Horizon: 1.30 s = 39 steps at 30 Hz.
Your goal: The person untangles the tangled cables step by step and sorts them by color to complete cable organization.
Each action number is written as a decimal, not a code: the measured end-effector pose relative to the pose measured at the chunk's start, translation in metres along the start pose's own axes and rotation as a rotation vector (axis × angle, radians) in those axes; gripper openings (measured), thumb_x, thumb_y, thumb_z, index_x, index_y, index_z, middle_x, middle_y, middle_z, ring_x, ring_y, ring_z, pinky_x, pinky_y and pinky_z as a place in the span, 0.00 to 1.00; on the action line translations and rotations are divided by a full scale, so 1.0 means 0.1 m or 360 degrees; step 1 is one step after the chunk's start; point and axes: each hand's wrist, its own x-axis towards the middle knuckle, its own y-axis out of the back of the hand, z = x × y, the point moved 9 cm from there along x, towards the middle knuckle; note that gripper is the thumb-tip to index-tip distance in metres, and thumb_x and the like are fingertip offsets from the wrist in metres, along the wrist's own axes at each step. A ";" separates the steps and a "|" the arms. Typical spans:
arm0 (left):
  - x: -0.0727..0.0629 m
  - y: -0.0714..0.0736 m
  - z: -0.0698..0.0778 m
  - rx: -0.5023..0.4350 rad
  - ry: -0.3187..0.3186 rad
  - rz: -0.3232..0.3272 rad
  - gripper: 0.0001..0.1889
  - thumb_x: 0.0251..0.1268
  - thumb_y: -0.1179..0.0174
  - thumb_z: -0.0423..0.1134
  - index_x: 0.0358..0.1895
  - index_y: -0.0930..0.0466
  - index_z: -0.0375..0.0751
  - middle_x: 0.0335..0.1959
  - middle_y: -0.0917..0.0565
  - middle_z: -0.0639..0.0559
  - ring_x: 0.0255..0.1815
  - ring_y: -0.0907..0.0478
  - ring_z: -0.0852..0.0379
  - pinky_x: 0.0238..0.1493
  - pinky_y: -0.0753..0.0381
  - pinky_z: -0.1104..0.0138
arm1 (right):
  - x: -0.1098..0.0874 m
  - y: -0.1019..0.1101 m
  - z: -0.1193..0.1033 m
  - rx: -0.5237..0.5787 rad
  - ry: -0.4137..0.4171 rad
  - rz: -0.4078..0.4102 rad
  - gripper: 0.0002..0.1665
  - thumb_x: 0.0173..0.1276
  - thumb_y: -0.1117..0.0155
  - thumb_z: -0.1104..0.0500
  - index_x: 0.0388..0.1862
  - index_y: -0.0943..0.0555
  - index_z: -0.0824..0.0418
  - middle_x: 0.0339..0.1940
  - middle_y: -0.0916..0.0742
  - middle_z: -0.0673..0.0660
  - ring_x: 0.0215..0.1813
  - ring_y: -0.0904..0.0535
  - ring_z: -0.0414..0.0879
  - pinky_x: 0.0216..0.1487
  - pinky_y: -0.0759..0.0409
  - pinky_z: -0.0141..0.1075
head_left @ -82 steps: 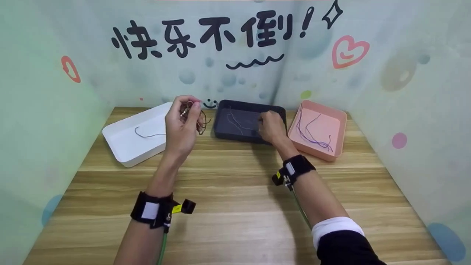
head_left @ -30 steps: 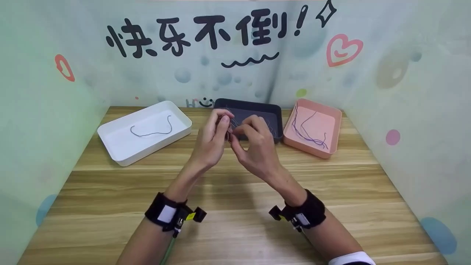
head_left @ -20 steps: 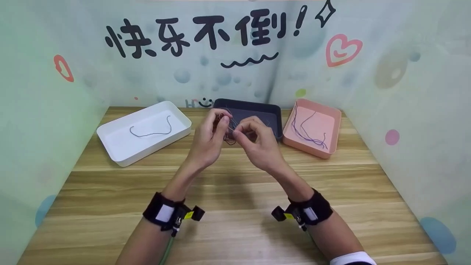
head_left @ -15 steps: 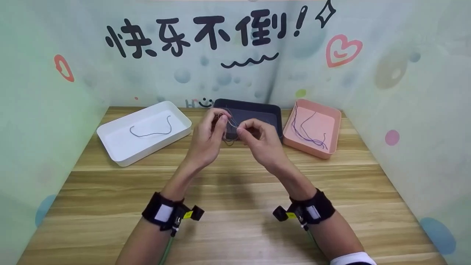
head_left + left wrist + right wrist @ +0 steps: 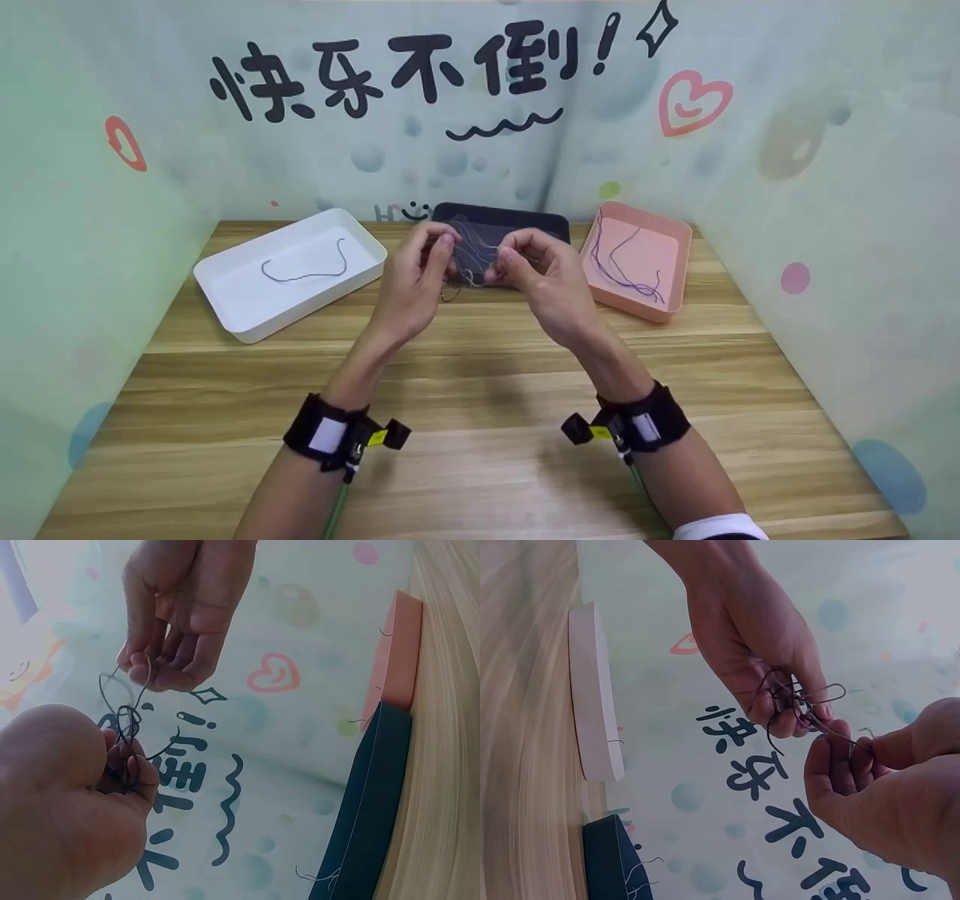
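Both hands are raised above the wooden table in front of the black tray (image 5: pixel 551 223). My left hand (image 5: pixel 420 281) pinches a tangled bundle of thin dark threads (image 5: pixel 466 259) between thumb and fingertips. My right hand (image 5: pixel 544 281) pinches one strand coming out of that tangle. In the left wrist view the threads (image 5: pixel 124 720) loop between the left hand (image 5: pixel 82 825) and the right hand (image 5: pixel 176 622). In the right wrist view the tangle (image 5: pixel 799 701) hangs from the left hand (image 5: pixel 757 652), with a strand running to the right hand (image 5: pixel 885 787).
A white tray (image 5: pixel 225 300) at the back left holds one dark thread (image 5: pixel 304 268). A pink tray (image 5: pixel 679 259) at the back right holds several purple threads (image 5: pixel 622 266). Patterned walls close in the table on three sides.
The right hand left the black tray and came up to the left hand. Both hands now work the tangle, and the right has drawn a strand slightly rightward.
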 end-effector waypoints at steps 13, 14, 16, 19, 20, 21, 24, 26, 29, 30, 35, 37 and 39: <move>0.03 0.10 -0.03 0.0068 0.0012 0.0000 0.15 0.94 0.49 0.40 0.57 0.15 0.33 0.37 0.22 0.47 0.38 0.25 0.50 0.39 0.26 0.70 | 0.02 0.10 -0.09 -0.0057 0.0121 0.0025 0.06 0.87 0.39 0.68 0.45 0.19 0.61 0.30 0.18 0.54 0.32 0.18 0.46 0.37 0.11 0.34; 0.03 0.11 -0.03 0.0074 0.0004 -0.0001 0.15 0.94 0.49 0.40 0.56 0.15 0.33 0.37 0.23 0.49 0.37 0.25 0.51 0.39 0.27 0.70 | 0.03 0.12 -0.10 -0.0085 0.0140 0.0037 0.07 0.87 0.39 0.69 0.44 0.19 0.61 0.30 0.18 0.53 0.31 0.18 0.46 0.36 0.12 0.34; 0.03 0.12 -0.03 0.0092 -0.0003 0.0005 0.15 0.95 0.49 0.40 0.56 0.14 0.33 0.37 0.23 0.53 0.37 0.25 0.50 0.40 0.27 0.70 | 0.03 0.15 -0.12 -0.0151 0.0173 0.0083 0.07 0.86 0.39 0.70 0.44 0.19 0.61 0.30 0.18 0.53 0.29 0.19 0.46 0.34 0.14 0.33; 0.02 0.15 -0.03 0.0112 0.0017 0.0020 0.15 0.94 0.48 0.40 0.56 0.14 0.35 0.42 0.20 0.51 0.43 0.23 0.52 0.45 0.24 0.69 | 0.04 0.21 -0.15 -0.0227 0.0212 0.0162 0.06 0.86 0.38 0.70 0.44 0.18 0.64 0.29 0.17 0.52 0.28 0.20 0.47 0.32 0.14 0.33; 0.02 0.15 -0.03 0.0117 0.0028 0.0024 0.15 0.94 0.48 0.41 0.56 0.14 0.35 0.44 0.18 0.49 0.45 0.23 0.52 0.48 0.23 0.69 | 0.04 0.22 -0.15 -0.0228 0.0218 0.0184 0.06 0.85 0.38 0.71 0.44 0.18 0.65 0.29 0.17 0.52 0.27 0.19 0.48 0.32 0.14 0.33; 0.01 0.16 -0.03 0.0128 0.0040 0.0023 0.15 0.94 0.48 0.41 0.56 0.13 0.36 0.46 0.17 0.48 0.46 0.22 0.53 0.50 0.22 0.68 | 0.04 0.23 -0.15 -0.0219 0.0221 0.0201 0.06 0.85 0.38 0.71 0.44 0.18 0.65 0.28 0.17 0.52 0.27 0.19 0.48 0.33 0.13 0.33; 0.01 0.12 -0.05 0.0134 0.0077 -0.0036 0.14 0.93 0.46 0.42 0.56 0.13 0.37 0.51 0.14 0.46 0.49 0.21 0.55 0.53 0.20 0.67 | 0.04 0.25 -0.15 -0.0151 0.0212 0.0228 0.06 0.85 0.38 0.71 0.43 0.18 0.65 0.28 0.17 0.53 0.29 0.17 0.46 0.34 0.10 0.35; 0.00 0.08 -0.05 0.0135 0.0105 -0.0122 0.13 0.91 0.42 0.43 0.55 0.12 0.39 0.49 0.13 0.46 0.46 0.21 0.55 0.49 0.20 0.68 | 0.04 0.25 -0.14 -0.0106 0.0204 0.0242 0.07 0.85 0.38 0.71 0.43 0.18 0.64 0.28 0.17 0.53 0.30 0.17 0.45 0.35 0.09 0.36; -0.02 0.00 -0.07 0.0108 0.0139 -0.0289 0.11 0.85 0.34 0.45 0.53 0.12 0.41 0.45 0.14 0.48 0.40 0.21 0.54 0.41 0.20 0.70 | 0.04 0.26 -0.12 -0.0067 0.0190 0.0258 0.06 0.86 0.37 0.70 0.44 0.18 0.64 0.30 0.17 0.53 0.32 0.17 0.44 0.37 0.08 0.36; -0.03 -0.03 -0.07 0.0119 0.0148 -0.0345 0.11 0.83 0.31 0.46 0.52 0.11 0.42 0.43 0.15 0.49 0.38 0.21 0.54 0.38 0.20 0.70 | 0.04 0.26 -0.12 -0.0059 0.0185 0.0260 0.05 0.86 0.37 0.70 0.44 0.18 0.65 0.31 0.16 0.53 0.33 0.17 0.45 0.38 0.07 0.36; -0.08 -0.12 -0.08 0.0318 0.0147 -0.0592 0.11 0.77 0.25 0.48 0.48 0.09 0.44 0.41 0.18 0.52 0.37 0.23 0.56 0.38 0.23 0.71 | 0.04 0.29 -0.11 -0.0089 0.0180 0.0259 0.04 0.86 0.37 0.68 0.47 0.18 0.68 0.33 0.15 0.53 0.36 0.16 0.45 0.43 0.09 0.36; -0.10 -0.15 -0.07 0.0405 0.0141 -0.0673 0.11 0.77 0.25 0.49 0.47 0.08 0.45 0.41 0.19 0.52 0.39 0.24 0.57 0.39 0.25 0.71 | 0.04 0.30 -0.12 -0.0102 0.0180 0.0264 0.04 0.86 0.36 0.68 0.47 0.17 0.68 0.34 0.14 0.52 0.37 0.17 0.44 0.43 0.11 0.35; -0.12 -0.17 -0.07 0.0439 0.0141 -0.0738 0.12 0.76 0.24 0.50 0.46 0.08 0.45 0.40 0.19 0.51 0.39 0.25 0.56 0.40 0.26 0.70 | 0.04 0.31 -0.11 -0.0098 0.0171 0.0271 0.03 0.85 0.34 0.68 0.48 0.16 0.68 0.34 0.13 0.52 0.37 0.17 0.44 0.43 0.12 0.34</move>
